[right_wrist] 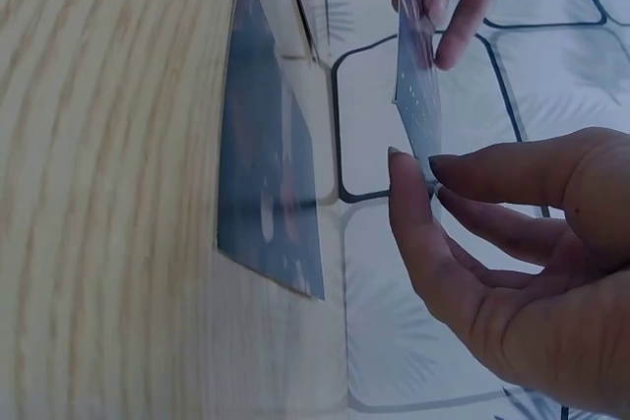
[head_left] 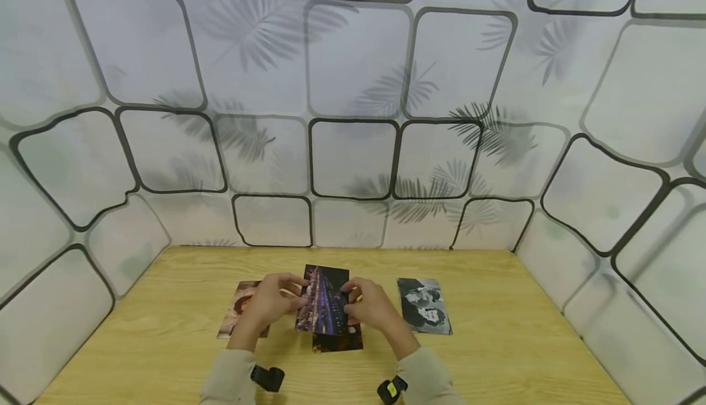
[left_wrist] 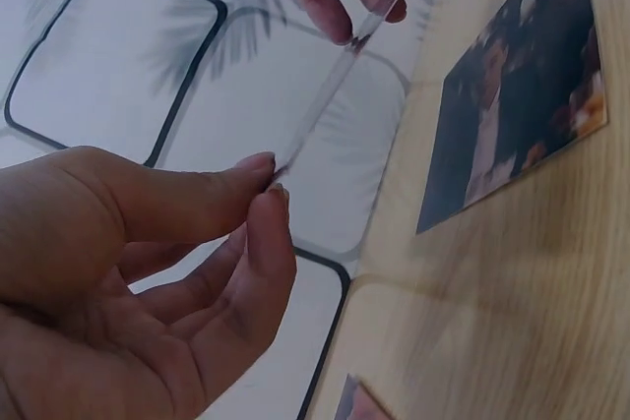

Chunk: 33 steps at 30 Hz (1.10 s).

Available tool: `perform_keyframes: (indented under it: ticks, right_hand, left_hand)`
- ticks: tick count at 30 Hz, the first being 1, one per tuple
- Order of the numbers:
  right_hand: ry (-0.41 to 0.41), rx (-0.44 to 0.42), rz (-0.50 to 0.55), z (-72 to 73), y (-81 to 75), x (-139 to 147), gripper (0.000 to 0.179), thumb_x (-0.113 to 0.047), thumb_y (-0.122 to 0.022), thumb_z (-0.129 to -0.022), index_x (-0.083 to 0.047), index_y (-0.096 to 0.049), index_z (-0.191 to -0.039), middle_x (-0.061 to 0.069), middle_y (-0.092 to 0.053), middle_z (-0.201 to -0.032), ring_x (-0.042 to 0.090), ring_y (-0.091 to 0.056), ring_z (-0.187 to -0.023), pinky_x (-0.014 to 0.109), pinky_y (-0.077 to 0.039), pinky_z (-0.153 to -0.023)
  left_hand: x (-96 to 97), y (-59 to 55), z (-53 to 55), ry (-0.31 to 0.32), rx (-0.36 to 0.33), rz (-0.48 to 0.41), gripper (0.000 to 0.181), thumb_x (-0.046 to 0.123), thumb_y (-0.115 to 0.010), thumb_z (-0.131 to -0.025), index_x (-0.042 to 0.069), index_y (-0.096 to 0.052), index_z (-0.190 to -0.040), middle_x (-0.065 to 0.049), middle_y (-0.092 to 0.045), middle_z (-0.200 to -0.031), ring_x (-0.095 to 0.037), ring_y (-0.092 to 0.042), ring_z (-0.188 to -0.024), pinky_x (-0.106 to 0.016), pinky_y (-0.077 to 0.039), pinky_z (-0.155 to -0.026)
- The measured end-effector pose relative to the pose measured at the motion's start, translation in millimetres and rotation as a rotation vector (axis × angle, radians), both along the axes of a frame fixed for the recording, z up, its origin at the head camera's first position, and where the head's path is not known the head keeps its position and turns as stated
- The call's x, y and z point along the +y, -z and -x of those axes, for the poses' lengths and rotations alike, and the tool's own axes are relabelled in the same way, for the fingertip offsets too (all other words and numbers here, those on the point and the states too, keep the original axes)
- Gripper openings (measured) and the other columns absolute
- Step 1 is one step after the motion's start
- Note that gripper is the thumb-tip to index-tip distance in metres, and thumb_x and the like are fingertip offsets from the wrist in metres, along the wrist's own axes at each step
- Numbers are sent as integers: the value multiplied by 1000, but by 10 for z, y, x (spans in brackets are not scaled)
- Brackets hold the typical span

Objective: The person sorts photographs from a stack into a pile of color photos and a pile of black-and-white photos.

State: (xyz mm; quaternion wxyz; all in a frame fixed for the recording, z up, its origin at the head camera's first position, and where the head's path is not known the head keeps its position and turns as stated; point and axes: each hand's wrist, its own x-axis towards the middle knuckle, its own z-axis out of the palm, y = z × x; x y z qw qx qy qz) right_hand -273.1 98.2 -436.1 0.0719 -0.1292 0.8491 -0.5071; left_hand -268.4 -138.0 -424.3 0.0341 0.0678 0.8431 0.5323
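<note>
Between both hands, raised over the table, is a photo print [head_left: 326, 301] of a night cityscape in purple and blue. My left hand [head_left: 274, 298] pinches its left edge between thumb and fingers; my right hand [head_left: 371, 302] pinches the right edge. The wrist views show the print [left_wrist: 330, 95] nearly edge-on, above the wood. Below it on the table lies a dark photo [head_left: 337, 342], partly covered in the head view; the left wrist view shows a person in a dark suit on that photo [left_wrist: 517, 86].
A reddish photo [head_left: 238, 313] lies left, partly behind the left hand and forearm. To the right lies a black-and-white photo [head_left: 425, 306] of faces. The wooden table [head_left: 496, 356] meets a patterned wall covering [head_left: 353, 160] at the back and sides.
</note>
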Motion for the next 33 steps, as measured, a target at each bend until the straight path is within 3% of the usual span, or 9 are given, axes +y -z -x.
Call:
perform_keyframes:
  ticks: [6,11,16,22,27,33]
  right_hand:
    - [10,12,-2,22,58,-171,33,11,-67,-90,4,-64,-122,12,-58,-90,20,-68,-59,38,-62,-59]
    - [12,22,-18,34,62,-351,35,11,-68,-90,4,-64,-124,12,-56,-92,17,-64,-57,37,-62,-58]
    - [11,23,-8,76,70,-552,37,10,-70,-89,3,-64,-124,11,-57,-94,14,-61,-57,34,-61,-57]
    - [-8,50,-64,126,89,-821,38,6,-71,-89,-1,-65,-125,6,-58,-92,11,-54,-60,26,-48,-52]
    - [-20,103,-117,160,105,-1041,46,12,-65,-82,0,-66,-126,2,-54,-86,10,-37,-56,25,-32,-53]
    - [-26,138,-130,210,129,-1237,48,13,-67,-78,3,-67,-125,2,-53,-85,9,-34,-58,24,-31,-56]
  left_hand:
    - [-120,-25,-12,18,-4,74,37,-6,-73,-90,0,-70,-127,-18,-65,-108,-18,-68,-78,-41,-62,-70]
    - [-241,-35,-40,-26,-19,121,41,-7,-74,-88,3,-70,-128,-18,-65,-116,-22,-68,-91,-38,-60,-69]
    - [-402,-33,-41,-47,-22,125,40,-10,-70,-89,0,-69,-128,-21,-63,-115,-22,-66,-87,-38,-58,-67]
    - [-627,18,-19,-104,-48,140,42,-12,-68,-88,-1,-68,-129,-27,-61,-125,-32,-66,-103,-34,-54,-64]
    - [-796,48,5,-145,-33,194,44,-11,-69,-87,-3,-67,-130,-29,-63,-123,-31,-67,-95,-34,-55,-65]
    - [-925,57,21,-187,-14,224,48,-12,-69,-82,-6,-66,-129,-32,-64,-121,-37,-70,-97,-36,-58,-70]
